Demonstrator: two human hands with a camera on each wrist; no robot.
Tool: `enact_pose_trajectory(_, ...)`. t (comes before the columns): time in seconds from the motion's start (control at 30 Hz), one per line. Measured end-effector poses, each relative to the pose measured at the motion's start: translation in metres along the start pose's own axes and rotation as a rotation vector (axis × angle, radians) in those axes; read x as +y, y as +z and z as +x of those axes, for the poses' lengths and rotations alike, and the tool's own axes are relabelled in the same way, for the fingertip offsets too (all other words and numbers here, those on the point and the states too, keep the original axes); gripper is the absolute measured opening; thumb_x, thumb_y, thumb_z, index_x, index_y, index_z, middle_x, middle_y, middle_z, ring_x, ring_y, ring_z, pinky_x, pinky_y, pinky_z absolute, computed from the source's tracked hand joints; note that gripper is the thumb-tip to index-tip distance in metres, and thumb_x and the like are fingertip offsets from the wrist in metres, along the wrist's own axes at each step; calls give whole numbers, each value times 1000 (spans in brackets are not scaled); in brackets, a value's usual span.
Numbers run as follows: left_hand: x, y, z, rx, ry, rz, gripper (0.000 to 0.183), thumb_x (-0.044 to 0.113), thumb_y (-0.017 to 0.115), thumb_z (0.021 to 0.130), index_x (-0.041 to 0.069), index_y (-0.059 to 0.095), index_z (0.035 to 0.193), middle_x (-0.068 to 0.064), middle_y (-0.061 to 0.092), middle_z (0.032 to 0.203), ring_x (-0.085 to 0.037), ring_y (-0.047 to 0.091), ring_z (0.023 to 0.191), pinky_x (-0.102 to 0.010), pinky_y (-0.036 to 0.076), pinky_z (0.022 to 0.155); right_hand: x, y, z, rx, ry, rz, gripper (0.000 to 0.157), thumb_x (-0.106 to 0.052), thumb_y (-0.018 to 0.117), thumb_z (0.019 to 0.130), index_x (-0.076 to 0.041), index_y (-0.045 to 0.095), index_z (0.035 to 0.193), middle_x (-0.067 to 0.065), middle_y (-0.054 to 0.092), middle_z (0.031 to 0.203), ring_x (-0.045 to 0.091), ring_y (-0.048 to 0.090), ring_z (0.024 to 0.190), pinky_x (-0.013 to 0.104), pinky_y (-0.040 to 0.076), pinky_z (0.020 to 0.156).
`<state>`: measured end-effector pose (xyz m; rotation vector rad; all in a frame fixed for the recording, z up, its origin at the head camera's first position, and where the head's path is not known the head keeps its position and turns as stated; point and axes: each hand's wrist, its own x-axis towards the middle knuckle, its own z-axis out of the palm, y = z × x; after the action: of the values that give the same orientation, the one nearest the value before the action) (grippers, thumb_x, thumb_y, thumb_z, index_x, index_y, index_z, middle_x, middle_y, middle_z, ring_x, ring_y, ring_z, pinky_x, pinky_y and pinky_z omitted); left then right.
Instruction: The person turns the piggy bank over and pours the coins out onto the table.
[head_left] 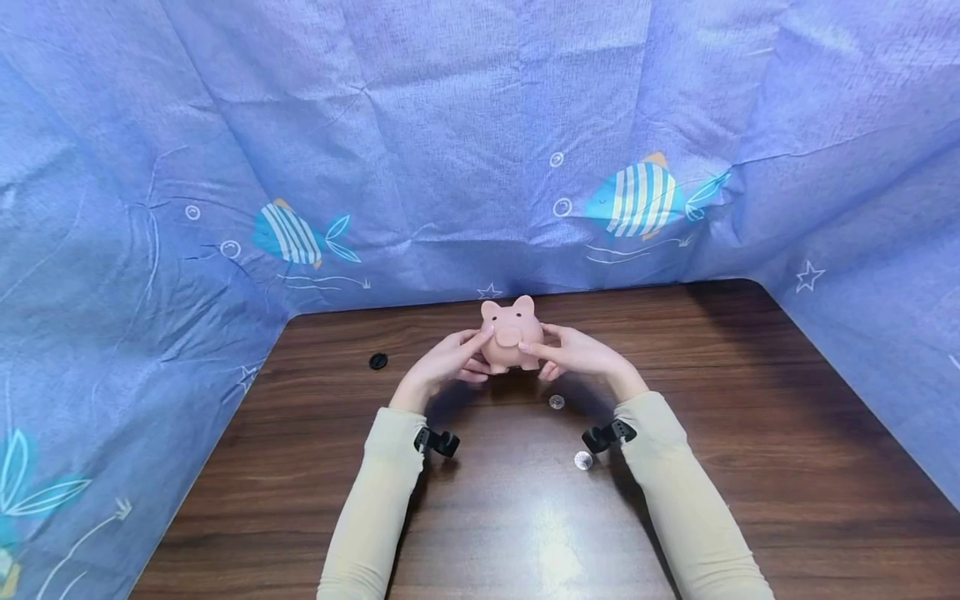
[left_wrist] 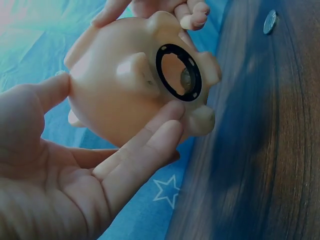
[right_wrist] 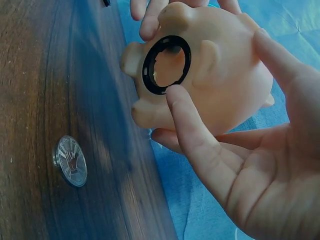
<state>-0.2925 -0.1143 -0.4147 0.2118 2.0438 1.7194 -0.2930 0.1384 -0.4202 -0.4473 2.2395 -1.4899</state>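
A pink piggy bank (head_left: 512, 317) is held between both hands near the back of the table, its snout facing me. My left hand (head_left: 448, 358) grips one side, thumb on the front and fingers underneath. On the opposite side my right hand (head_left: 587, 352) grips it the same way. Both wrist views show its underside, where a black ring (right_wrist: 147, 75) surrounds an uncovered round hole. Through that hole in the left wrist view, a coin (left_wrist: 186, 79) shows inside. Two silvery coins lie on the table, one (head_left: 557, 402) just in front of the bank and another (head_left: 583, 460) beside the right wrist.
A small round black cap (head_left: 378, 361) lies on the dark wood table (head_left: 300, 467), left of the left hand. Blue cloth (head_left: 450, 150) with printed fish hangs behind the table and along its sides. Black cameras (head_left: 447, 443) are strapped to both wrists.
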Motion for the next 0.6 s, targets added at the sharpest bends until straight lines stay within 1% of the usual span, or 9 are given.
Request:
enact_pose_trajectory(0.1, 1, 0, -1, 10, 5, 19, 68, 44, 47, 106, -5, 33, 151, -25, 60, 125, -23, 69, 90, -49, 55, 93, -1, 1, 1, 10, -2, 27, 87, -39, 61, 101, 4, 13, 159, 26, 71, 100, 39, 71, 91, 40, 59, 85)
enact_pose_trajectory(0.17, 3, 0, -2, 21, 45, 35, 68, 42, 48, 106, -4, 31, 153, -26, 58, 128, -26, 69, 94, -47, 55, 94, -4, 1, -1, 31, -35, 78, 86, -34, 64, 100, 1, 13, 160, 29, 66, 118, 41, 69, 98, 46, 57, 89)
enact_pose_trajectory(0.2, 5, 0, -4, 30, 88, 49, 69, 41, 50, 106, -3, 29, 154, -26, 57, 133, -27, 69, 97, -46, 55, 94, -6, 1, -2, 41, -66, 117, 87, -31, 67, 99, -1, 12, 160, 29, 61, 126, 41, 68, 102, 48, 55, 92)
enact_pose_trajectory(0.3, 16, 3, -14, 83, 284, 106, 73, 35, 61, 102, 8, 24, 159, -18, 47, 148, -28, 65, 113, -41, 54, 97, -19, 1, -11, 110, -219, 155, 98, -24, 76, 93, -12, 8, 163, 22, 47, 148, 33, 63, 116, 43, 53, 98)
enact_pose_trajectory(0.37, 27, 6, -25, 111, 443, 114, 81, 27, 69, 98, 18, 20, 162, -9, 36, 159, -29, 59, 123, -40, 51, 100, -31, 1, -18, 168, -382, 151, 105, -16, 80, 88, -19, 7, 163, 15, 37, 157, 29, 56, 127, 36, 50, 101)
enact_pose_trajectory(0.4, 32, 8, -30, 109, 519, 107, 86, 22, 73, 95, 24, 18, 162, -3, 29, 162, -29, 55, 129, -40, 50, 102, -37, 2, -21, 181, -471, 158, 109, -10, 82, 86, -22, 5, 163, 13, 33, 160, 27, 50, 133, 33, 48, 103)
enact_pose_trajectory(0.47, 39, 10, -38, 77, 620, 84, 99, 12, 77, 91, 32, 12, 163, 4, 18, 166, -30, 48, 136, -43, 49, 104, -46, 3, -25, 190, -620, 162, 116, 2, 82, 82, -26, 4, 163, 8, 22, 165, 28, 39, 141, 35, 48, 103)
enact_pose_trajectory(0.53, 42, 11, -40, 31, 656, 55, 106, 7, 78, 88, 34, 8, 163, 8, 13, 166, -30, 44, 140, -45, 47, 105, -48, 3, -25, 184, -695, 155, 121, 11, 82, 77, -27, 5, 163, 8, 20, 165, 30, 32, 145, 40, 47, 105)
enact_pose_trajectory(0.6, 38, 10, -36, 11, 606, 52, 108, 7, 79, 88, 31, 6, 163, 6, 16, 166, -28, 45, 139, -43, 48, 104, -44, 3, -21, 184, -641, 130, 121, 8, 84, 77, -26, 5, 162, 9, 21, 164, 31, 31, 145, 44, 45, 107)
